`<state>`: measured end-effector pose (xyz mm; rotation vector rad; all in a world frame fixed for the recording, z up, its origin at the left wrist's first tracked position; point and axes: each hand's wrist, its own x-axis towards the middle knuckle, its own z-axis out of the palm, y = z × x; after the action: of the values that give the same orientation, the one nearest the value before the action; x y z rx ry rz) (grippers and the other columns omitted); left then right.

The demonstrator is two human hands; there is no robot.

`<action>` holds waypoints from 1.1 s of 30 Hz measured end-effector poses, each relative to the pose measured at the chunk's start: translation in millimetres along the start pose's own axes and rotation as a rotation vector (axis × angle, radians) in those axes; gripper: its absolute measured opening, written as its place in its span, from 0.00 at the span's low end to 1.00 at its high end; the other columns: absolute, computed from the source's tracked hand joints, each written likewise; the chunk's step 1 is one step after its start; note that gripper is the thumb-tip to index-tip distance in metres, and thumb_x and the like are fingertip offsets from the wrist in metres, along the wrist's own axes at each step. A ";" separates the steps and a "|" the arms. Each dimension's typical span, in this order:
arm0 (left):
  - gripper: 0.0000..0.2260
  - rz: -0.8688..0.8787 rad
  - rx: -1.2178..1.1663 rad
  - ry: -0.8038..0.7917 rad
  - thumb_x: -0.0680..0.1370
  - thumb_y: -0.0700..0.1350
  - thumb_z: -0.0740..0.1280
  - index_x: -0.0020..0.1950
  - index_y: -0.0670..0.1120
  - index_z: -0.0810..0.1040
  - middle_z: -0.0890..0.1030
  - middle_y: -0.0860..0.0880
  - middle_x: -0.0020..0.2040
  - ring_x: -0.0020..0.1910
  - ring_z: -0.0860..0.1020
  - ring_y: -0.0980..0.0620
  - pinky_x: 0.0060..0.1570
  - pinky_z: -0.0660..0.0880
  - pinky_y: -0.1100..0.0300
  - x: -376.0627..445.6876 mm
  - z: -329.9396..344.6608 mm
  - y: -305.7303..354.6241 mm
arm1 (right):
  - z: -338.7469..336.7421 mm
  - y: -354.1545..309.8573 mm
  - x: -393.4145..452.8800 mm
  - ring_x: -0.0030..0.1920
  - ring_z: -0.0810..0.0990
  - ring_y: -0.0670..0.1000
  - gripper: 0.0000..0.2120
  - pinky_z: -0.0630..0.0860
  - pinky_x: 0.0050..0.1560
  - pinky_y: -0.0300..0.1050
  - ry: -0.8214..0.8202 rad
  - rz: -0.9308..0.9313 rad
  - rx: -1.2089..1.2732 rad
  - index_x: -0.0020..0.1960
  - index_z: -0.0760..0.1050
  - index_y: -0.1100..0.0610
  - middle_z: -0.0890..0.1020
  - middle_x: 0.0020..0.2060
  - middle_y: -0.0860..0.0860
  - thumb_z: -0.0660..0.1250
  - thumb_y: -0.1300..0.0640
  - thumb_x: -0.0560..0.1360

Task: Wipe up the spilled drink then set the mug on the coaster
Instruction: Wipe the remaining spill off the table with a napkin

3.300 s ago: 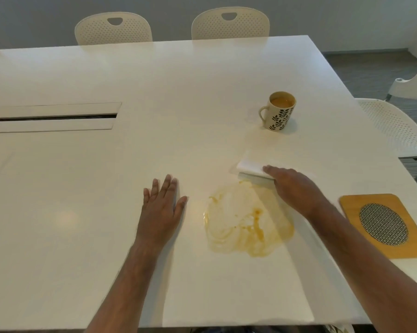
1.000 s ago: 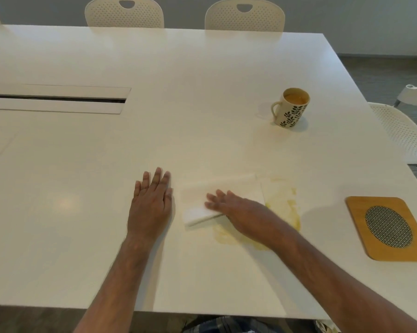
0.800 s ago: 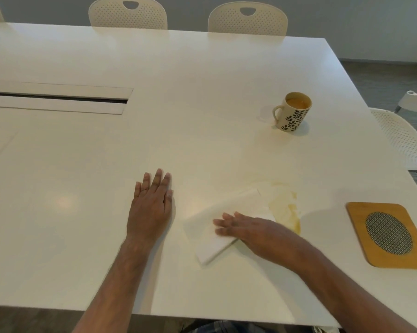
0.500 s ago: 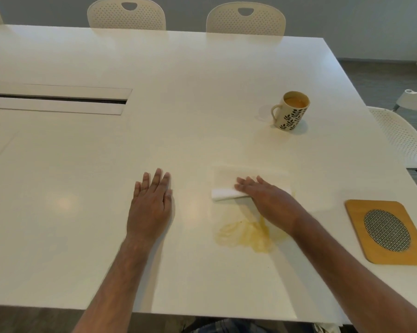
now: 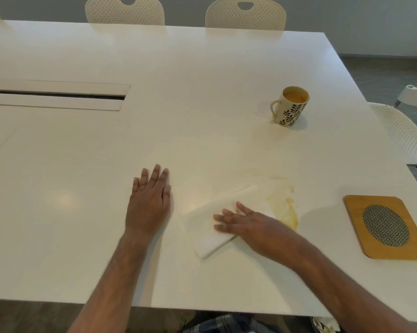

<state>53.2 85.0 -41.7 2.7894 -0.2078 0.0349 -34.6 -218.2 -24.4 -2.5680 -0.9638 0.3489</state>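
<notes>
My right hand (image 5: 247, 223) presses flat, fingers straight, on a folded white paper towel (image 5: 210, 218) lying on the white table (image 5: 202, 92). A patch of yellow-orange spilled drink (image 5: 285, 205) shows just right of the towel. My left hand (image 5: 150, 200) rests flat on the table, left of the towel and apart from it. A cream mug (image 5: 290, 106) with a dark leaf pattern stands upright farther back to the right, with orange liquid inside. The wooden coaster (image 5: 386, 227) with a round mesh centre lies near the table's right edge.
A long cable slot (image 5: 56, 96) is set into the table at the back left. Two perforated chairs (image 5: 246, 12) stand behind the far edge, and another chair (image 5: 404, 133) stands to the right. The table's near edge runs just under my forearms.
My right hand has swept the towel back toward me and to the left across the spill. The puddle is now much smaller than at the start. My left hand has stayed put.
</notes>
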 end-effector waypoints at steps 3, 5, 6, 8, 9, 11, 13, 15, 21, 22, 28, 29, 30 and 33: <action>0.27 -0.003 -0.002 0.001 0.84 0.53 0.50 0.84 0.51 0.65 0.62 0.49 0.85 0.85 0.57 0.43 0.83 0.52 0.43 -0.4 1.0 -0.3 | -13.8 37.4 0.4 0.82 0.57 0.51 0.24 0.36 0.80 0.43 0.039 0.134 -0.064 0.79 0.65 0.54 0.60 0.81 0.51 0.55 0.66 0.85; 0.27 -0.003 -0.005 0.004 0.84 0.53 0.49 0.84 0.51 0.65 0.62 0.49 0.84 0.85 0.57 0.43 0.83 0.52 0.43 -0.2 1.0 -0.4 | -26.3 61.2 1.9 0.81 0.59 0.52 0.28 0.38 0.80 0.43 0.139 0.273 -0.091 0.80 0.65 0.54 0.61 0.81 0.53 0.56 0.71 0.82; 0.27 0.000 -0.005 0.005 0.84 0.53 0.50 0.83 0.51 0.65 0.62 0.49 0.84 0.85 0.57 0.43 0.83 0.52 0.43 -0.2 0.9 -0.3 | -32.8 70.5 3.7 0.81 0.61 0.52 0.30 0.41 0.80 0.44 0.191 0.336 -0.107 0.80 0.65 0.55 0.62 0.81 0.53 0.56 0.72 0.81; 0.27 0.004 -0.004 0.006 0.84 0.53 0.50 0.83 0.51 0.65 0.62 0.49 0.84 0.84 0.57 0.42 0.83 0.52 0.42 -0.2 1.2 -0.2 | -43.6 81.8 9.8 0.80 0.64 0.52 0.29 0.46 0.81 0.46 0.283 0.444 -0.109 0.79 0.67 0.55 0.65 0.80 0.53 0.55 0.73 0.81; 0.27 0.004 -0.003 0.005 0.84 0.53 0.50 0.83 0.50 0.65 0.62 0.49 0.84 0.84 0.57 0.42 0.83 0.52 0.42 -0.2 1.4 -0.3 | -46.4 83.4 14.6 0.80 0.65 0.52 0.28 0.48 0.82 0.46 0.321 0.475 -0.094 0.79 0.68 0.55 0.66 0.80 0.53 0.55 0.72 0.82; 0.26 0.000 0.000 0.001 0.85 0.52 0.50 0.84 0.51 0.64 0.61 0.49 0.85 0.85 0.56 0.42 0.83 0.51 0.43 0.2 2.3 -1.1 | -45.0 77.1 24.7 0.80 0.64 0.53 0.29 0.48 0.82 0.46 0.325 0.468 -0.087 0.79 0.67 0.55 0.65 0.80 0.53 0.54 0.73 0.82; 0.24 -0.001 0.005 -0.012 0.87 0.52 0.51 0.84 0.52 0.62 0.59 0.51 0.85 0.85 0.55 0.44 0.83 0.50 0.44 0.3 3.4 -2.3 | -35.6 62.2 31.6 0.81 0.61 0.53 0.29 0.45 0.82 0.46 0.266 0.397 -0.079 0.80 0.65 0.55 0.63 0.81 0.54 0.53 0.73 0.82; 0.24 0.010 0.017 -0.028 0.88 0.52 0.54 0.85 0.52 0.60 0.58 0.52 0.86 0.85 0.53 0.45 0.83 0.48 0.45 -0.8 3.9 -1.9 | -25.0 42.0 31.5 0.81 0.62 0.54 0.28 0.44 0.81 0.45 0.250 0.326 -0.051 0.80 0.66 0.56 0.63 0.81 0.55 0.54 0.72 0.82; 0.25 0.052 0.029 -0.036 0.88 0.52 0.55 0.86 0.52 0.58 0.55 0.54 0.86 0.86 0.51 0.46 0.84 0.47 0.45 -13.4 8.4 11.8 | -4.1 12.2 -0.9 0.76 0.70 0.57 0.25 0.54 0.82 0.55 0.236 0.191 -0.076 0.74 0.74 0.59 0.71 0.76 0.56 0.59 0.72 0.79; 0.25 0.049 0.025 -0.032 0.88 0.52 0.55 0.86 0.53 0.58 0.55 0.54 0.86 0.86 0.51 0.46 0.84 0.47 0.45 -14.8 9.0 13.1 | -6.3 20.8 -6.8 0.76 0.70 0.57 0.25 0.55 0.81 0.55 0.253 0.212 -0.070 0.74 0.74 0.59 0.72 0.76 0.56 0.59 0.72 0.80; 0.24 0.041 0.009 -0.023 0.88 0.53 0.53 0.86 0.54 0.58 0.55 0.56 0.86 0.86 0.49 0.49 0.84 0.46 0.48 -15.5 10.7 12.8 | -41.1 86.6 -3.5 0.80 0.66 0.55 0.28 0.49 0.82 0.47 0.367 0.512 -0.075 0.78 0.68 0.57 0.66 0.79 0.55 0.53 0.73 0.81; 0.24 0.037 0.004 -0.022 0.88 0.53 0.53 0.86 0.55 0.58 0.55 0.57 0.86 0.86 0.49 0.49 0.84 0.46 0.48 -15.2 11.0 12.8 | -44.2 89.4 4.8 0.79 0.66 0.55 0.28 0.50 0.82 0.47 0.393 0.534 -0.061 0.78 0.68 0.57 0.67 0.79 0.54 0.53 0.73 0.81; 0.24 0.032 -0.003 -0.019 0.88 0.52 0.53 0.85 0.55 0.58 0.55 0.56 0.86 0.86 0.50 0.49 0.84 0.46 0.49 -15.0 11.5 12.9 | -44.7 88.6 13.8 0.80 0.65 0.55 0.28 0.50 0.82 0.48 0.405 0.532 -0.058 0.79 0.68 0.57 0.67 0.80 0.54 0.53 0.72 0.81; 0.25 0.005 -0.031 0.005 0.87 0.51 0.56 0.85 0.53 0.59 0.58 0.54 0.85 0.86 0.51 0.48 0.84 0.48 0.48 -15.1 12.3 12.0 | -35.2 67.0 41.3 0.81 0.63 0.55 0.29 0.47 0.82 0.49 0.376 0.445 -0.065 0.80 0.65 0.56 0.65 0.81 0.56 0.53 0.72 0.81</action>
<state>36.5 71.8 -50.1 2.7580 -0.2123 0.0398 47.0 -246.1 -25.4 -2.7530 -0.2729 -0.0567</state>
